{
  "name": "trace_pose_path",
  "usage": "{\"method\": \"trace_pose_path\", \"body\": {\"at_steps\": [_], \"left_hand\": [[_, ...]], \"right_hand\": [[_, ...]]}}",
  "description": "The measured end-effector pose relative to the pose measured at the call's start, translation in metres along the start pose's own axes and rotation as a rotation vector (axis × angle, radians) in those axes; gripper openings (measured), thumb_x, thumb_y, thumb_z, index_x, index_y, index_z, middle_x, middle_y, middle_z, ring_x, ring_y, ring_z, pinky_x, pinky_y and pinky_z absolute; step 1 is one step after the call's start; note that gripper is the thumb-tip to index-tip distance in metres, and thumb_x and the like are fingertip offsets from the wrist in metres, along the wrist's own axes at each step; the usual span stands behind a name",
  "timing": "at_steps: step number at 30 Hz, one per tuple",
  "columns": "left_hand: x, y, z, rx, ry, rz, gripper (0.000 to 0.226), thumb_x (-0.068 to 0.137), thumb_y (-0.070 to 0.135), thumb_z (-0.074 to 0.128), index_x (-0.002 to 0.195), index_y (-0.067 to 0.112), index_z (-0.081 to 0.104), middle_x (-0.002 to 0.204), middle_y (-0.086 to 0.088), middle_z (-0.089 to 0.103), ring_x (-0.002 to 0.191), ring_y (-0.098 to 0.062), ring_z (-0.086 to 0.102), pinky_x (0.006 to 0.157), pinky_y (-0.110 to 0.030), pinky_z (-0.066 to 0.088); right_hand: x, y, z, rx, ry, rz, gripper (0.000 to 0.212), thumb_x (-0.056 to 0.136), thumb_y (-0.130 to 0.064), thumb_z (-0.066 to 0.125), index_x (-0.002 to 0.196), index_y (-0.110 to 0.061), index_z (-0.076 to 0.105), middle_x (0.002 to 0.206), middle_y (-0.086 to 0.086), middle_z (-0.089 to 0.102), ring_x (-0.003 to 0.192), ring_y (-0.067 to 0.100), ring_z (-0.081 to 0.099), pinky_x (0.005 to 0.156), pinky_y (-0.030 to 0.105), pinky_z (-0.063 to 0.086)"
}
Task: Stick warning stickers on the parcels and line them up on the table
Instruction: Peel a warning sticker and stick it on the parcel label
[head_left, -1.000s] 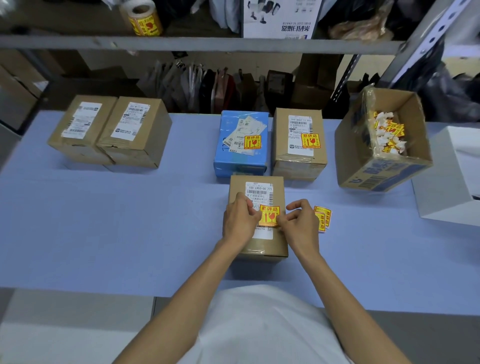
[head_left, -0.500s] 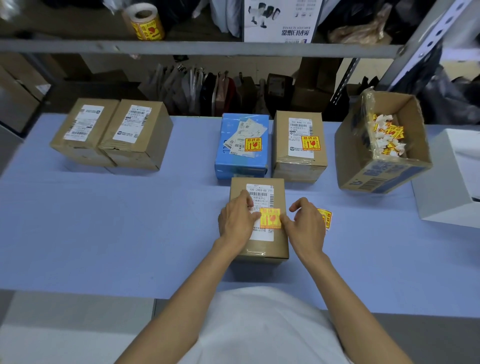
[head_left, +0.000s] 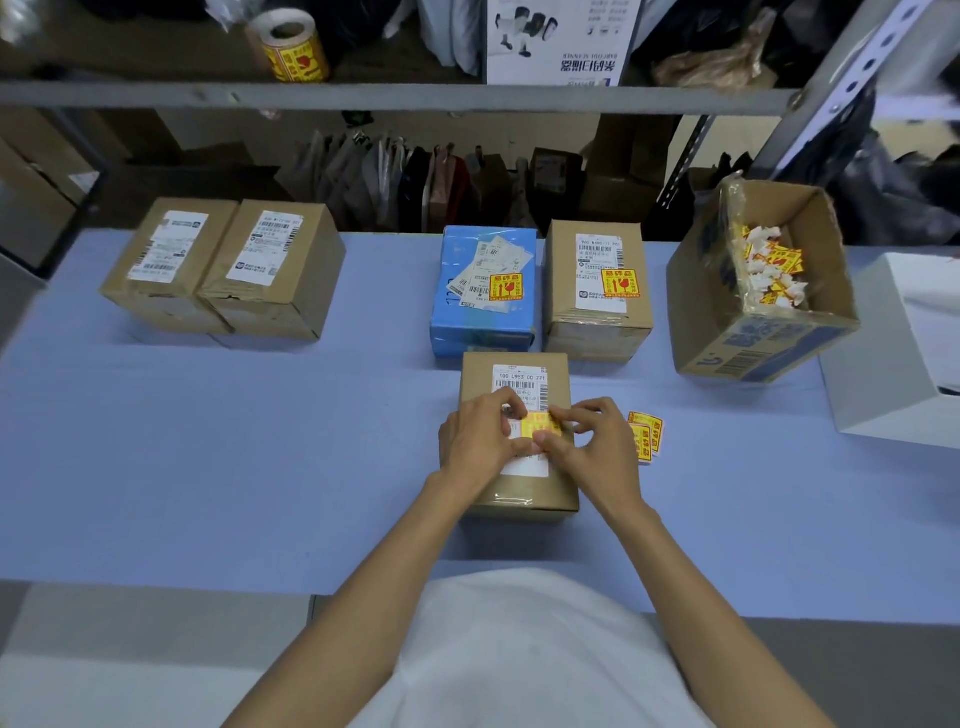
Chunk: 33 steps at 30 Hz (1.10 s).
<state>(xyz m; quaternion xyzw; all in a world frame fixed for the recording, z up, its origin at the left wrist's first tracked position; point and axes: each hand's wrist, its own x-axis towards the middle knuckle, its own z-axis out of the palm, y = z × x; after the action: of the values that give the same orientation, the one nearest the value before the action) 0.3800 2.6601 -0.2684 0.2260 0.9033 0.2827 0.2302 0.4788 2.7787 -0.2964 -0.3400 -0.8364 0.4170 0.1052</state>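
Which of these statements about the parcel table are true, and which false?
The left hand and right hand both touch the yellow sticker on the near parcel. True.
The blue parcel has no warning sticker. False: it bears one.
The far-left parcels bear no yellow stickers. True.
Spare stickers lie left of the near parcel. False: the spare stickers lie to its right.
The sticker roll stands on the table. False: the sticker roll stands on the shelf.

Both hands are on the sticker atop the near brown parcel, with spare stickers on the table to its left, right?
No: the head view shows the spare stickers lying right of that parcel, not left. The rest holds.
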Motion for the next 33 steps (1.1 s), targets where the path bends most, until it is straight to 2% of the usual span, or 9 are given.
{"method": "trace_pose_path", "body": {"at_steps": [4, 8, 10, 12, 14, 19, 25, 28, 33], "left_hand": [[0.005, -0.005, -0.006, -0.027, -0.013, -0.065, 0.025, 0.069, 0.028, 0.082, 0.088, 0.028, 0.065, 0.075, 0.01, 0.062, 0.081, -0.015, 0.063, 0.066, -0.026, 0.041], [0.006, -0.012, -0.011, -0.079, -0.024, -0.065, 0.017, 0.078, 0.033, 0.074, 0.091, 0.027, 0.064, 0.076, 0.009, 0.062, 0.077, -0.011, 0.06, 0.064, -0.024, 0.042], [0.005, -0.011, -0.018, -0.378, -0.044, -0.128, 0.016, 0.09, 0.031, 0.059, 0.104, 0.023, 0.059, 0.09, 0.005, 0.064, 0.081, -0.009, 0.059, 0.063, -0.021, 0.043], [0.006, -0.006, -0.032, -0.749, -0.116, -0.186, 0.02, 0.094, 0.007, 0.045, 0.111, 0.016, 0.049, 0.095, 0.001, 0.058, 0.082, -0.008, 0.056, 0.06, -0.016, 0.045], [0.008, -0.004, -0.047, -0.886, -0.173, -0.161, 0.036, 0.089, -0.012, 0.036, 0.111, 0.016, 0.041, 0.093, 0.001, 0.044, 0.084, -0.008, 0.05, 0.065, -0.017, 0.047], [0.004, 0.009, -0.056, -0.872, -0.047, 0.017, 0.019, 0.093, 0.003, 0.055, 0.11, 0.01, 0.048, 0.097, 0.002, 0.056, 0.085, -0.002, 0.06, 0.083, -0.021, 0.053], [0.002, 0.006, -0.069, -0.941, 0.11, 0.021, 0.01, 0.077, 0.009, 0.077, 0.086, 0.012, 0.073, 0.077, 0.004, 0.073, 0.075, -0.009, 0.071, 0.065, -0.022, 0.057], [0.004, 0.006, -0.075, -0.966, 0.035, 0.055, 0.017, 0.08, 0.008, 0.073, 0.098, 0.006, 0.074, 0.09, -0.005, 0.075, 0.083, -0.015, 0.072, 0.07, -0.023, 0.057], [0.008, 0.002, -0.085, -0.944, -0.128, 0.16, 0.025, 0.086, 0.0, 0.064, 0.111, 0.001, 0.069, 0.105, -0.012, 0.072, 0.095, -0.021, 0.071, 0.082, -0.027, 0.057]], "right_hand": [[0.006, 0.002, -0.001, 0.014, -0.019, -0.025, 0.029, 0.079, -0.016, 0.075, 0.108, -0.013, 0.073, 0.099, 0.0, 0.057, 0.088, 0.017, 0.06, 0.071, 0.015, 0.043], [0.003, -0.001, 0.002, -0.115, 0.039, -0.005, 0.025, 0.088, -0.006, 0.061, 0.109, -0.016, 0.073, 0.099, 0.007, 0.064, 0.084, 0.019, 0.06, 0.071, 0.035, 0.052], [-0.001, -0.009, 0.003, -0.186, 0.131, -0.062, 0.025, 0.088, -0.007, 0.059, 0.106, -0.015, 0.073, 0.1, 0.004, 0.064, 0.089, 0.021, 0.061, 0.07, 0.038, 0.052], [-0.001, -0.024, 0.003, -0.117, 0.166, -0.174, 0.025, 0.085, -0.007, 0.06, 0.107, -0.015, 0.07, 0.1, 0.001, 0.062, 0.089, 0.017, 0.062, 0.07, 0.036, 0.054], [0.0, -0.046, 0.001, 0.034, 0.111, -0.246, 0.029, 0.084, -0.006, 0.062, 0.11, -0.016, 0.067, 0.098, -0.002, 0.063, 0.081, 0.009, 0.061, 0.069, 0.026, 0.054], [0.006, -0.088, -0.001, 0.207, 0.052, -0.336, 0.02, 0.084, -0.012, 0.07, 0.103, -0.014, 0.069, 0.092, -0.002, 0.063, 0.076, 0.006, 0.062, 0.064, 0.01, 0.048], [0.009, -0.094, -0.005, 0.297, 0.039, -0.29, 0.008, 0.083, -0.022, 0.073, 0.089, -0.017, 0.074, 0.085, -0.003, 0.066, 0.075, 0.01, 0.065, 0.068, 0.028, 0.056], [0.008, -0.102, -0.004, 0.432, 0.058, -0.225, 0.01, 0.082, -0.013, 0.073, 0.092, -0.011, 0.072, 0.083, 0.001, 0.069, 0.073, 0.014, 0.068, 0.067, 0.033, 0.058], [0.01, -0.108, -0.007, 0.559, 0.129, -0.182, 0.009, 0.08, -0.004, 0.073, 0.089, -0.004, 0.071, 0.076, 0.004, 0.07, 0.068, 0.016, 0.068, 0.062, 0.024, 0.055]]}}
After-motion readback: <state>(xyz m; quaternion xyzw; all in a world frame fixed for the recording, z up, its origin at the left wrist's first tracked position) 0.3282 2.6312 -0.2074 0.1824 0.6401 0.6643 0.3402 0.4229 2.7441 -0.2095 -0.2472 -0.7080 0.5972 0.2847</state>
